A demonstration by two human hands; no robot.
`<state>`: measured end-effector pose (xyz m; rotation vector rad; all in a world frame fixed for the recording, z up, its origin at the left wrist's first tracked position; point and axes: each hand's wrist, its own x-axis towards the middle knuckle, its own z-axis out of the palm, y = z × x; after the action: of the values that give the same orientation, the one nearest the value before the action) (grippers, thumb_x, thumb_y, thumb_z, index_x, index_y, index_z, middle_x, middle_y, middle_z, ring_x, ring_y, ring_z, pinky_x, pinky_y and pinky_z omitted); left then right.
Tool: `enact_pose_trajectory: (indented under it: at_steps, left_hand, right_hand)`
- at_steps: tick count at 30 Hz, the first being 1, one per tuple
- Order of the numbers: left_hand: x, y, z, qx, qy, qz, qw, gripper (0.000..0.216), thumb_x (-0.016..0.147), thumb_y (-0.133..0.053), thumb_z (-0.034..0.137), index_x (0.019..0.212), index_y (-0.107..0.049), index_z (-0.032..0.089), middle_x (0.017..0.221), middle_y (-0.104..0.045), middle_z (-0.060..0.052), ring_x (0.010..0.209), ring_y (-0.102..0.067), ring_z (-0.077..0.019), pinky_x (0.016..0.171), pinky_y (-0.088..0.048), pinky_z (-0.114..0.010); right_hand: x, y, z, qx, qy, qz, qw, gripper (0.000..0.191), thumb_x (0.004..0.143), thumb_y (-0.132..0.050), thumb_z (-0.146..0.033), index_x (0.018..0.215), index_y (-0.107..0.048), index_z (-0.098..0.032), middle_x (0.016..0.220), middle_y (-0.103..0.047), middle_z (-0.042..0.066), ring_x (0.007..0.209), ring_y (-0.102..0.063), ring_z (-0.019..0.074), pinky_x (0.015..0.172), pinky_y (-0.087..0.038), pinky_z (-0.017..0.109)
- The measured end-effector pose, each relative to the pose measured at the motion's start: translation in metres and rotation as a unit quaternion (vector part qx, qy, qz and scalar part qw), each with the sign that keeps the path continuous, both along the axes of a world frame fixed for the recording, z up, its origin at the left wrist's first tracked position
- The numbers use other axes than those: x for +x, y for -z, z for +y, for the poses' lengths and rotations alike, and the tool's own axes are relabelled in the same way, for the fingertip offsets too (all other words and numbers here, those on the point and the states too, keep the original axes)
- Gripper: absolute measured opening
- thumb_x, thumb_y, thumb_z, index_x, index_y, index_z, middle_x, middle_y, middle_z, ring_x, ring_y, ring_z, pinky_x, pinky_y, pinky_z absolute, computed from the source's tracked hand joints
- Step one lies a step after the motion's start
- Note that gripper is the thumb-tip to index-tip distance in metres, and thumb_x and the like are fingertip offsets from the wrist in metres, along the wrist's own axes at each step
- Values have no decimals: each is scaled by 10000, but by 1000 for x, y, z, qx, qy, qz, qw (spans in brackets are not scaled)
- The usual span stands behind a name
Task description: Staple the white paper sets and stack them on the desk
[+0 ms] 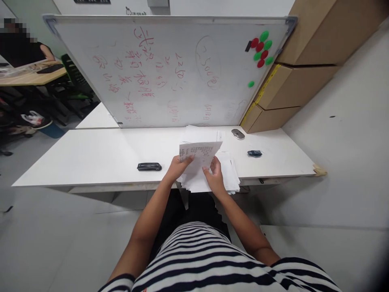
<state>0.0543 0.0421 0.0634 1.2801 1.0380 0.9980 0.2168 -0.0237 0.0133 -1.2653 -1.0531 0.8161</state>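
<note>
My left hand (178,167) and my right hand (216,175) both grip a printed sheet of paper (199,154), lifted and tilted above a messy stack of papers (229,172) at the near edge of a white table (91,156). The left fingers pinch the sheet's left edge. The right fingers hold its lower right part. More sheets (200,134) lie flat behind it.
A black stapler (148,166) lies left of my hands. A grey mouse (238,134) and a small dark object (254,153) lie to the right. A whiteboard (170,73) with red writing and magnets (261,48) stands behind. Cardboard boxes (304,61) stack at right. A person sits far left.
</note>
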Motion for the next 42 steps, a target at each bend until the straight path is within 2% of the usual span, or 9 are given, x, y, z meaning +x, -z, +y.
enact_pose_trajectory:
  at_steps: [6,10,15,19,22,26,32,38,42]
  left_hand:
    - [8,-20,-15,36,-113,-152,981,537,764,-666,472,1223,-576,210,1255,-614,-76,1180,-558,-251,993,-473,-407]
    - [20,-25,-29,51,-112,-185,975,522,791,-650,443,1259,-528,245,1303,-577,-58,1248,-504,-227,1054,-424,-382]
    - [3,-12,-21,75,-114,-195,971,414,769,-675,419,1124,-604,219,1152,-655,-66,1090,-606,-211,980,-471,-386]
    - [-24,5,-11,86,-58,-76,992,301,727,-705,403,935,-668,188,988,-701,-60,959,-640,-201,902,-494,-379]
    - [-27,23,-14,43,7,46,998,368,704,-707,431,986,-673,198,1019,-704,-67,960,-641,-229,861,-502,-391]
    - [-15,39,-22,33,-8,92,995,407,737,-654,482,1038,-668,209,1110,-685,-63,1045,-617,-257,894,-479,-405]
    - [-29,30,-28,99,-32,141,985,388,792,-597,484,1077,-644,225,1092,-678,-58,1011,-613,-223,884,-462,-358]
    - [-103,26,4,229,-173,300,910,396,912,-386,466,1110,-614,211,1135,-647,-79,1097,-548,-203,955,-383,-342]
    - [-151,51,32,208,-140,490,835,401,917,-352,449,907,-666,200,979,-675,-95,1006,-565,-245,908,-365,-373]
  right_hand:
    - [1,-15,-9,32,37,53,997,800,783,-655,-450,1444,-251,-254,1459,-398,113,1330,-396,221,1093,-316,437]
    - [0,-30,-22,-4,-36,109,993,572,793,-620,-512,1245,-547,-170,1202,-644,111,1132,-587,257,966,-456,416]
    - [32,-45,-27,-38,110,-12,993,452,767,-642,-521,1001,-687,-137,1021,-720,107,1016,-638,278,900,-479,410]
    - [58,-35,-24,-42,112,-103,987,449,786,-602,-536,1012,-682,-157,1011,-721,106,1003,-636,273,890,-477,403]
    - [57,-16,-23,-78,68,-114,988,483,784,-581,-554,1043,-670,-156,1026,-715,110,990,-639,274,886,-478,409]
    - [44,-1,-23,-98,53,-117,987,495,796,-560,-550,1074,-664,-154,1060,-706,116,1019,-630,276,898,-473,397]
    - [44,-6,-24,-98,78,-184,975,471,839,-488,-540,1044,-674,-159,985,-717,114,973,-636,282,856,-481,386]
    - [41,-12,-10,-128,11,-69,989,467,793,-591,-487,1112,-644,-150,1099,-695,111,1028,-630,283,880,-482,406]
    - [16,-10,6,-180,-133,-8,975,422,759,-643,-424,1079,-664,-151,1032,-717,98,935,-668,269,837,-511,413]
